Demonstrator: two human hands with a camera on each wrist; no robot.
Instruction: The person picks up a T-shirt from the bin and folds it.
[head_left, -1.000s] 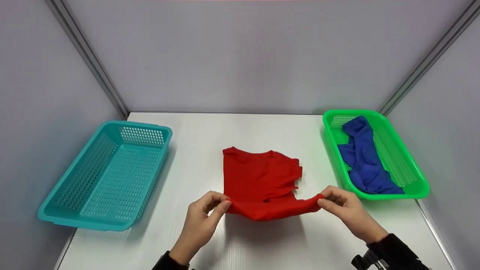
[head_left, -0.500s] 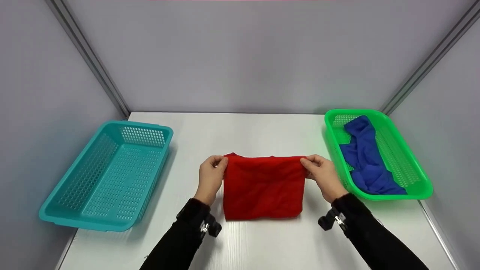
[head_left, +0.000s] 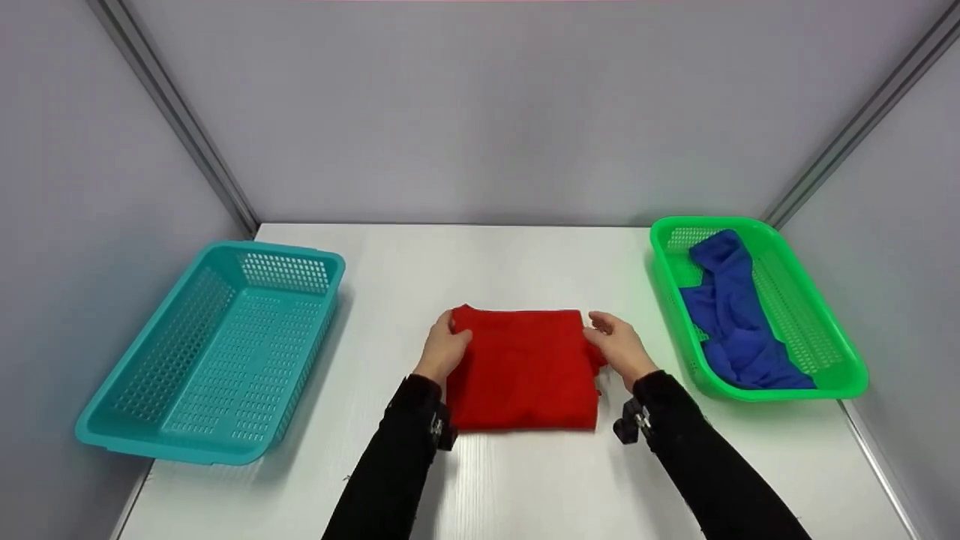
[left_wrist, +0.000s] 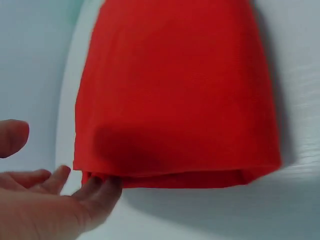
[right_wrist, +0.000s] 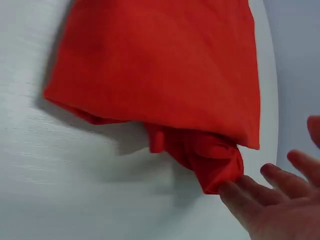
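A red shirt (head_left: 525,371) lies folded on the white table, its top layer flat and squared. My left hand (head_left: 442,351) is at its far left corner; in the left wrist view the fingertips (left_wrist: 102,190) reach in at the edge under the top layer, with the thumb apart from the cloth. At the right side is my right hand (head_left: 621,349), fingers spread and relaxed. In the right wrist view its fingertips (right_wrist: 230,192) touch a bunched part of the shirt (right_wrist: 215,165) that sticks out beneath the top layer.
A teal basket (head_left: 304,375) with nothing visible in it stands on the left of the table (head_left: 480,262). On the right, a green basket (head_left: 821,315) holds a crumpled blue cloth (head_left: 731,322). Grey panel walls (head_left: 495,112) enclose the back and sides.
Both hands lifted the shirt's near edge, carried it away from me and laid it over the far part. The pinching fingers have since let go of that edge.
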